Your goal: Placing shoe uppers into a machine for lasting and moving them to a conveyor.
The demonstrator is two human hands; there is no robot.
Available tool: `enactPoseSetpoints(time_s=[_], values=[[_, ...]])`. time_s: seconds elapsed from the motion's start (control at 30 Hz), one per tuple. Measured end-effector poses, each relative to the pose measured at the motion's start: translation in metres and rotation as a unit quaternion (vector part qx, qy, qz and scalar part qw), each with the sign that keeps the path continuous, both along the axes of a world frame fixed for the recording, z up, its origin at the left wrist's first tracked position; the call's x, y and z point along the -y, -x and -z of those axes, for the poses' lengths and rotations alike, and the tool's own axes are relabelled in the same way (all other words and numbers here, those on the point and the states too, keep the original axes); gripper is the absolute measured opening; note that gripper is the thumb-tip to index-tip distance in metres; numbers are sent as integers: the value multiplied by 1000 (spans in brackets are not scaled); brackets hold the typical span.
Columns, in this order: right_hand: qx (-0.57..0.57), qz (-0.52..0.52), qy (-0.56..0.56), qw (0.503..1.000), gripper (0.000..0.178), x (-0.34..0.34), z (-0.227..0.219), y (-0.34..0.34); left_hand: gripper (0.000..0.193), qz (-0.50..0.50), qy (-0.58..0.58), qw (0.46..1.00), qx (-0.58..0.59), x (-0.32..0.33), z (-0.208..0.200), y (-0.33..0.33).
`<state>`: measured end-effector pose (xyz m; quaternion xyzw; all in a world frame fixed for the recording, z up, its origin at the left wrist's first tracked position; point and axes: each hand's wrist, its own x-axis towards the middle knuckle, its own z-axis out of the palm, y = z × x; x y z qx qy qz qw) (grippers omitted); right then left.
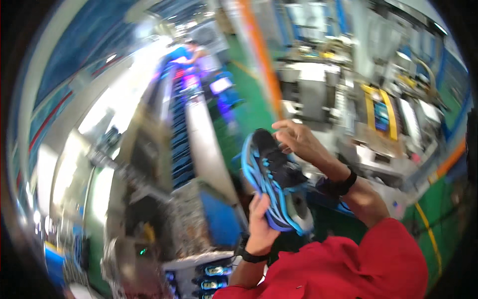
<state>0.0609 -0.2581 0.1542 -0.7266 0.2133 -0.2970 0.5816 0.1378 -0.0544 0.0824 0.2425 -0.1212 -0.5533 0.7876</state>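
The shoe (279,174) is black with blue stripes, the shirt (343,264) red.

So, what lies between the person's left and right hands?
In the head view, a black and blue shoe lies between the left hand and right hand.

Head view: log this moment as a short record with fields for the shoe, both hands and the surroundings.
Shoe: black and blue, toe pointing away from the wearer
Left hand: holds its left side near the heel
Right hand: at the toe, fingers bent; contact unclear
Clothing: red shirt
Lower edge: more shoes
Background: orange post, green floor, someone in blue, blurred
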Motion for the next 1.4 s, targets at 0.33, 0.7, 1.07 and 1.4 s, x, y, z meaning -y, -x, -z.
enactPoseSetpoints(time_s=[0.33, 0.7, 1.07, 1.4], values=[[86, 383, -176, 903, 60, 61, 86, 269, 58, 89, -73, 845, 523, 225, -4, 191], [79, 642, -12, 763, 61, 115, 91, 419, 79, 50, -183, 700, 688, 559, 148, 252], [-146, 672, 56, 724, 52, 262, 72, 466, 23, 174, -230, 872, 395, 594, 148, 247], [-478, 430, 47, 764, 53, 463, 143, 292, 56, 241, -252, 915, 201, 334, 21, 90]])
